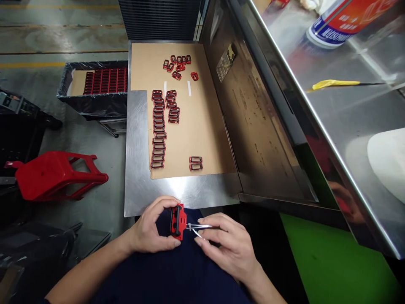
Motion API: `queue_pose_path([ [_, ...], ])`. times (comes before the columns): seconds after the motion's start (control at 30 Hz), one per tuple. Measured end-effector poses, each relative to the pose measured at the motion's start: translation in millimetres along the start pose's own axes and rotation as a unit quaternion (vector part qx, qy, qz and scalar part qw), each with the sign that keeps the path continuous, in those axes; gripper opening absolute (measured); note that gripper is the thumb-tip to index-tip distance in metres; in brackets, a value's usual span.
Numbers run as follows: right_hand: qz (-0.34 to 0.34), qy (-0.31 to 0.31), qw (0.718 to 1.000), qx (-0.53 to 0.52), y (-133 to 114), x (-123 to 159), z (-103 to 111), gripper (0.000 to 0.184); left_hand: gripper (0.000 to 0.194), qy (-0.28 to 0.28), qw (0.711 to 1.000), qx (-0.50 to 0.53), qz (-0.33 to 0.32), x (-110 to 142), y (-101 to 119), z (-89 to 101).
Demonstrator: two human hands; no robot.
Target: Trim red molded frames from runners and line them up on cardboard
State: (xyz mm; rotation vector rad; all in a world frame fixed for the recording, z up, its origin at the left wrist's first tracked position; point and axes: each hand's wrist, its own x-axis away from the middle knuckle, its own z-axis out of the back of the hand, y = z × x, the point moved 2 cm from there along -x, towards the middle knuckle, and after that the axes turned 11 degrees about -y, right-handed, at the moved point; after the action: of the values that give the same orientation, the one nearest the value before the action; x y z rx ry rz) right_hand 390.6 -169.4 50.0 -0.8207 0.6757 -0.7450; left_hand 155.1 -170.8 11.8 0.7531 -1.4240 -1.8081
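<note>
My left hand (151, 228) pinches a small red rectangular frame part (177, 221) just below the front edge of the steel table (136, 169). My right hand (228, 245) grips a pair of metal tweezers (198, 227), with their tips touching the part's right side. On the cardboard sheet (205, 126) lie two long rows of the same red parts (158, 126), a loose pile of red parts (179, 64) at the far end, and a pair of red parts (195, 163) near the front.
A black-lined bin (95, 86) with rows of red parts stands to the left of the table. A red plastic stool (53, 174) lies tipped on the floor. On the steel shelf at the right are a yellow-handled tool (335, 83) and a spray can (344, 19).
</note>
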Motion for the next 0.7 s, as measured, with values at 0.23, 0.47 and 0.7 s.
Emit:
queue_pose_path([
  [0.23,0.040,-0.011,0.999,0.011,-12.4,-6.9,-11.1,0.002,0.074,-0.010,0.999,-0.006,-0.049,-7.4,7.0,-4.5],
  [0.47,0.039,-0.009,0.999,0.012,-12.2,-4.0,-11.0,0.002,0.074,-0.003,0.998,-0.012,-0.055,-5.8,5.5,-4.8],
  [0.7,0.044,-0.012,0.999,0.011,-12.4,-4.9,-11.8,0.001,0.073,0.002,0.998,-0.018,-0.059,-6.5,7.2,-4.9],
])
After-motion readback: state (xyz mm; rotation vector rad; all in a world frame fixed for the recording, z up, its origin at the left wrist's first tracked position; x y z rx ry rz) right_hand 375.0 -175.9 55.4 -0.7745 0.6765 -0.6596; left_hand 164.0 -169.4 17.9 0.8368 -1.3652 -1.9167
